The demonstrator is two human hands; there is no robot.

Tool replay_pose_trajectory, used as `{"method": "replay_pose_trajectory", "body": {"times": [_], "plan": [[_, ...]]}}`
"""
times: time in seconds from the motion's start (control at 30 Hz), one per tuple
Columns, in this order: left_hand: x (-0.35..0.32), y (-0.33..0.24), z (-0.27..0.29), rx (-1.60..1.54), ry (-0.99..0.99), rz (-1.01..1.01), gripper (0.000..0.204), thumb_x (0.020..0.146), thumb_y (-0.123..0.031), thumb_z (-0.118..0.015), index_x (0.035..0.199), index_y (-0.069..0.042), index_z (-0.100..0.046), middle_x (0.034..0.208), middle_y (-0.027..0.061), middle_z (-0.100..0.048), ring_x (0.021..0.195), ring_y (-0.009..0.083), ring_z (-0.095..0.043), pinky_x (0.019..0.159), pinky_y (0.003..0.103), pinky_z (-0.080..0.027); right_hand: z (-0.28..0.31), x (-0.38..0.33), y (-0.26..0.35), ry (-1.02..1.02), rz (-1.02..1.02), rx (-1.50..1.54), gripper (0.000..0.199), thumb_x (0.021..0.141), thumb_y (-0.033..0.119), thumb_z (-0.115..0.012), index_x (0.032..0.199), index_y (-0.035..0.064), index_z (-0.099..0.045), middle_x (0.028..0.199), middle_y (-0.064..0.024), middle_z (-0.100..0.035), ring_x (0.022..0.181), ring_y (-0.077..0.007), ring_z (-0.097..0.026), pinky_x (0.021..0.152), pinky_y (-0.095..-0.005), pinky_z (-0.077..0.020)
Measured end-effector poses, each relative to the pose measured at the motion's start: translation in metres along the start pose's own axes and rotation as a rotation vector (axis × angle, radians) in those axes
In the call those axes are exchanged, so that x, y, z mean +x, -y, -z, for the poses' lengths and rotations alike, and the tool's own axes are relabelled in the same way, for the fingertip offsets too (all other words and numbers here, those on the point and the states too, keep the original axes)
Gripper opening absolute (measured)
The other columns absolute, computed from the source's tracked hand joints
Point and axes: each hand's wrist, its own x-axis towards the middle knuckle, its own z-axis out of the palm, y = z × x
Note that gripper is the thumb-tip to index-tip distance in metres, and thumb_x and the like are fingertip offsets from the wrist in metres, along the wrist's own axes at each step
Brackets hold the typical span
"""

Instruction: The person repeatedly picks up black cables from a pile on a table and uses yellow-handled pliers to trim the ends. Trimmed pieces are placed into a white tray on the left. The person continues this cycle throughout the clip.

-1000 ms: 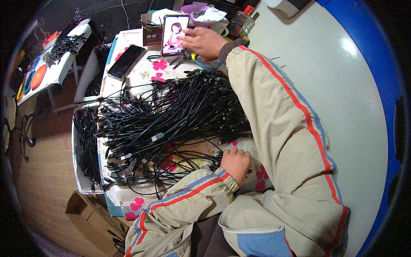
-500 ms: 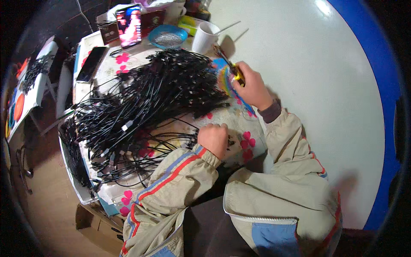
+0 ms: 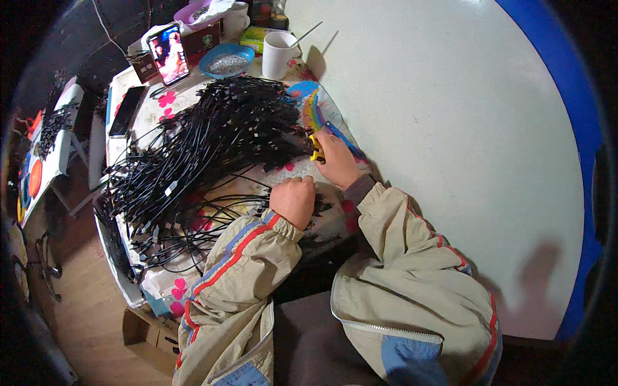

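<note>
My left hand (image 3: pixel 293 201) is closed in a fist above the table's near edge, beside a thin spread of black cables (image 3: pixel 222 209) whose ends reach around it. Its fingertips are hidden, so what they pinch does not show. Just up and to the right, my right hand (image 3: pixel 338 161) grips pliers (image 3: pixel 316 149) with yellow-and-black handles. Their jaws are hard to pick out against the dark pile. That large heap of black cables (image 3: pixel 219 128) with small connectors covers the middle of the table, left of both hands.
Along the back stand a lit phone (image 3: pixel 168 55), a blue bowl of small metallic bits (image 3: pixel 226 62) and a white mug (image 3: pixel 277 61) with a stick in it. A dark phone (image 3: pixel 127 110) lies at left. Below sits a cardboard box (image 3: pixel 145 338). A pale surface (image 3: pixel 450 141) extends right.
My right hand has come down from beside the mug toward my left hand, bringing the pliers to the cable heap's edge. My left hand stays closed. The whole view has shifted slightly.
</note>
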Motion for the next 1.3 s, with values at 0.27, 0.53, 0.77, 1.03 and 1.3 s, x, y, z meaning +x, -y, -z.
{"method": "replay_pose_trajectory", "body": {"times": [0.27, 0.53, 0.77, 1.03, 1.3], "plan": [[0.011, -0.004, 0.024, -0.035, -0.604, -0.215, 0.037, 0.077, -0.003, -0.064, 0.114, -0.003, -0.060, 0.119, 0.0154, -0.060, 0.117, 0.0356, -0.055, 0.101, 0.047, -0.043, 0.053, -0.019, 0.019, -0.125, 0.391, 0.102, 0.041, 0.074, -0.002, -0.063, 0.114, 0.0041, -0.055, 0.105, -0.0181, -0.059, 0.101, -0.0419, -0.055, 0.091, -0.0475, -0.0435], [0.010, -0.004, 0.024, -0.304, -0.569, -0.199, 0.019, 0.082, -0.001, -0.067, 0.100, -0.004, -0.065, 0.086, 0.0134, -0.060, 0.081, 0.0337, -0.058, 0.072, 0.040, -0.047, 0.050, -0.044, 0.053, -0.290, 0.137, 0.458, 0.047, 0.082, -0.008, -0.060, 0.127, 0.0019, -0.051, 0.114, -0.0103, -0.061, 0.101, -0.0177, -0.058, 0.091, -0.0323, -0.0464], [0.009, -0.005, 0.027, -0.518, -0.563, -0.114, 0.017, 0.086, 0.001, -0.067, 0.103, -0.002, -0.068, 0.092, 0.0146, -0.064, 0.085, 0.0324, -0.063, 0.073, 0.037, -0.051, 0.051, -0.073, 0.062, 0.181, -0.441, 1.060, 0.028, 0.091, 0.014, -0.065, 0.115, 0.0004, -0.058, 0.097, -0.0016, -0.062, 0.088, -0.0101, -0.054, 0.077, -0.0273, -0.0455], [0.008, -0.007, 0.027, -0.563, -0.531, -0.105, 0.014, 0.087, 0.001, -0.065, 0.101, 0.000, -0.065, 0.086, 0.0156, -0.066, 0.075, 0.0337, -0.065, 0.066, 0.037, -0.051, 0.047, -0.067, 0.060, 0.256, -0.384, 0.997, 0.037, 0.090, 0.014, -0.067, 0.121, -0.0014, -0.056, 0.104, -0.0062, -0.064, 0.092, -0.0136, -0.056, 0.084, -0.0301, -0.0465], [0.007, -0.008, 0.030, -0.610, -0.459, -0.074, 0.013, 0.088, -0.001, -0.066, 0.101, 0.000, -0.065, 0.083, 0.0179, -0.065, 0.073, 0.0354, -0.065, 0.064, 0.037, -0.051, 0.048, -0.064, 0.059, 0.137, -0.190, 0.713, 0.040, 0.087, 0.016, -0.068, 0.120, -0.0033, -0.054, 0.103, -0.0198, -0.067, 0.091, -0.0260, -0.063, 0.083, -0.0370, -0.0487]]}}
